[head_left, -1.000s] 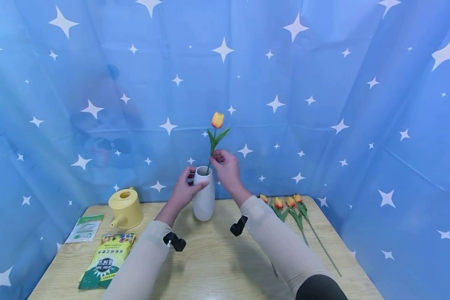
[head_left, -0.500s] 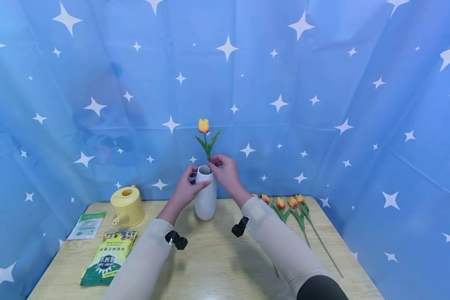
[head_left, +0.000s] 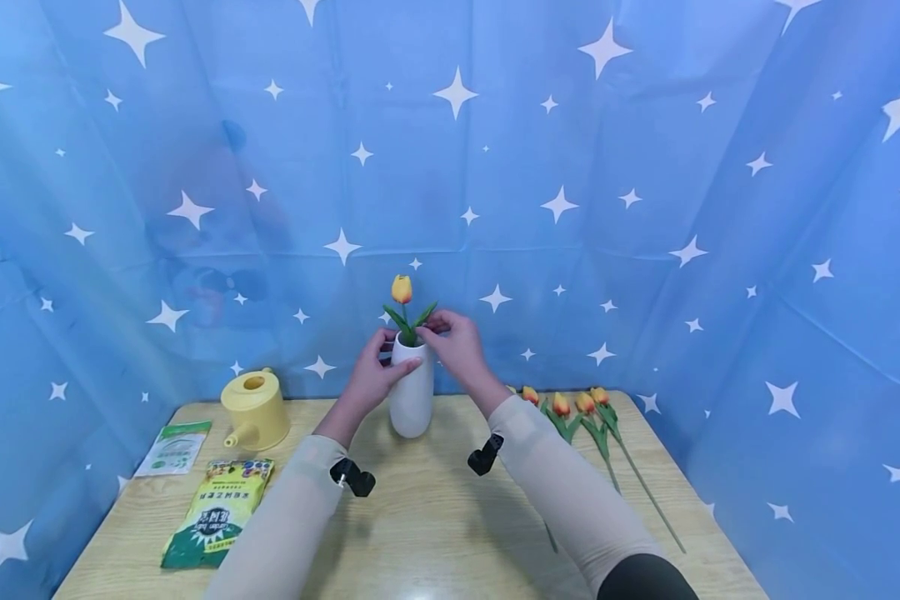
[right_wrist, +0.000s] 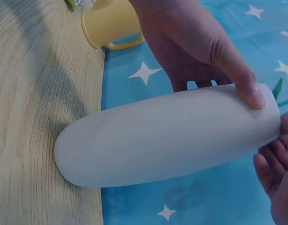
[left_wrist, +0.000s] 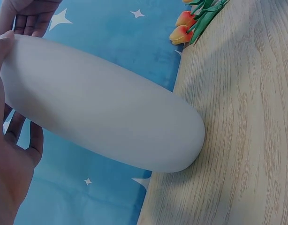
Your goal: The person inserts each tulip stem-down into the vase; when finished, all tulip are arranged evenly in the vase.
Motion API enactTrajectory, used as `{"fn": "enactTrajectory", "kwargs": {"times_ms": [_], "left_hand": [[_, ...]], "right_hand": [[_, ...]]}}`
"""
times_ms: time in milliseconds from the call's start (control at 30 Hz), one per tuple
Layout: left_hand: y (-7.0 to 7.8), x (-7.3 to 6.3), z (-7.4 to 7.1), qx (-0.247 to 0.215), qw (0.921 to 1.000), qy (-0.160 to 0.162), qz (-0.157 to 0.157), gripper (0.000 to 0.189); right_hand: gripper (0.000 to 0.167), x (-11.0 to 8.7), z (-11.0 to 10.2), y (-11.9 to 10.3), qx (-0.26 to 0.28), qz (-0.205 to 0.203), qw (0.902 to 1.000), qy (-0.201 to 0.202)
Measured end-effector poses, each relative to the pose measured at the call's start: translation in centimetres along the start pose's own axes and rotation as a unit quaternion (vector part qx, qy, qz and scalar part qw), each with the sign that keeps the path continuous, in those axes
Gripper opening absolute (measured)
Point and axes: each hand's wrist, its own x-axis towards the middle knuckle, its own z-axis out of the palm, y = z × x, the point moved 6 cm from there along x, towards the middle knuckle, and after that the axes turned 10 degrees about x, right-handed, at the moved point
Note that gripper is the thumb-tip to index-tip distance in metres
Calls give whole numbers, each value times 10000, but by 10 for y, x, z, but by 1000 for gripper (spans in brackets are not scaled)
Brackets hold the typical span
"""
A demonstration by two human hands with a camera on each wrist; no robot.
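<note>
A pale wooden surface (head_left: 420, 533) carried a white vase (head_left: 411, 392), upright near the far edge, with a yellow can (head_left: 261, 421) well to its left. The vase looked rigid and smooth, probably ceramic: likely fairly heavy, breakable if knocked and a little slippery, so a full grasp around its upper body seemed soundest. The left hand (head_left: 367, 375) clasped it just below the rim, thumb on the near side, fingers around the back. The right hand (head_left: 459, 350) was at the mouth, fingertips beside the leaves; whether they pinched anything could not be told. A yellow tulip (head_left: 402, 290) stood in the vase, its lower stem hidden inside. It appeared light, its stem springy and its leaves easily creased; the bare stem between bloom and leaves seemed the safest hold.
</note>
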Motion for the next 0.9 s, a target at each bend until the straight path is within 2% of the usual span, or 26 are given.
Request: {"fn": "enactTrajectory", "kwargs": {"times_ms": [300, 500, 600, 733, 900], "left_hand": [[2, 0, -1, -29, 10000, 17, 56, 59], [1, -1, 1, -27, 10000, 45, 34, 60], [-1, -3, 2, 13, 10000, 12, -79, 62], [-2, -5, 3, 29, 9997, -13, -243, 64], [1, -5, 1, -21, 9997, 1, -229, 63]], "right_hand": [[16, -3, -6, 3, 308, 173, 9994, 54], [22, -11, -19, 4, 470, -9, 9987, 194], [21, -20, -29, 8, 502, -44, 9982, 312], [17, -37, -45, 17, 566, 156, 9975, 385], [15, -57, -67, 28, 443, 261, 9981, 341]]}}
